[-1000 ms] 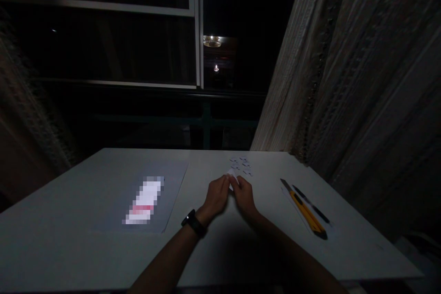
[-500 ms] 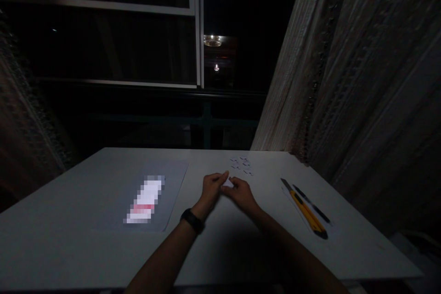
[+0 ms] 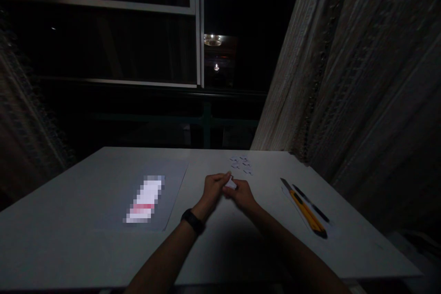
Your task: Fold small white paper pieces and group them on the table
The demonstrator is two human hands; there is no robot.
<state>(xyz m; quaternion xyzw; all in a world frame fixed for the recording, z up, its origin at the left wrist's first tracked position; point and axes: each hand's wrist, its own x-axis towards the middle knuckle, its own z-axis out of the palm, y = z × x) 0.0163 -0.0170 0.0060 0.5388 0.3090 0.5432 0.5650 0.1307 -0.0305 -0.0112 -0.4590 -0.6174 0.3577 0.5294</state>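
Observation:
Both hands meet above the middle of the white table [image 3: 103,257]. My left hand [image 3: 214,189], with a dark band at its wrist, pinches a small piece of white paper [image 3: 230,184]. From the other side my right hand [image 3: 243,194] is closed on the same paper, thumb and fingers at its edge. Most of the paper is hidden by the fingers. Just beyond the hands lie several small paper pieces [image 3: 245,165] with dark marks on them.
To the right lie a yellow utility knife [image 3: 308,213] and a dark pen [image 3: 312,203] on some paper. On the left, a bright pixelated rectangle [image 3: 146,197] rests on a large pale sheet [image 3: 175,193]. Curtains [image 3: 285,78] and a dark window stand behind the table.
My hands have shifted very slightly, and the fingers have turned the paper a little, so more of its white face shows between them. Things on the table stay put.

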